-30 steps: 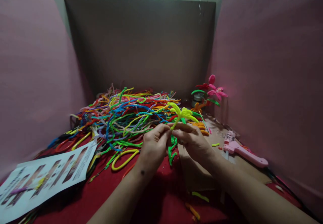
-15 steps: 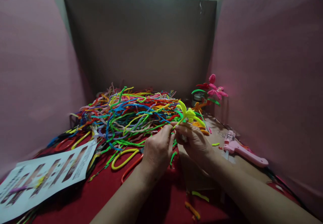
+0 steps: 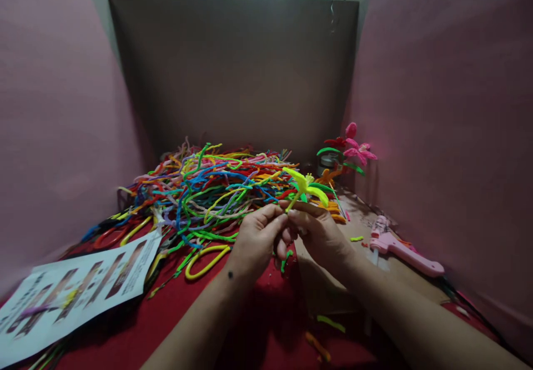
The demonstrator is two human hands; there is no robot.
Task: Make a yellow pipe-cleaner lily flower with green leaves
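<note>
A yellow pipe-cleaner flower stands up from between my hands, its petals spread and its stem slanting down to my fingers. My left hand pinches the stem near its lower end. From the other side my right hand closes its thumb and fingers on the same stem. The two hands touch at the fingertips, which partly hide the stem's end. Just behind them lies a big tangled heap of coloured pipe cleaners.
A pink glue gun lies on cardboard to the right. Pink pipe-cleaner flowers stand behind it. Left are a printed sheet and yellow-handled scissors or pliers. Yellow and orange scraps lie in front.
The flower has turned in my fingers, so its petals face a different way. My left hand has rolled over, its wrist shifting slightly left.
</note>
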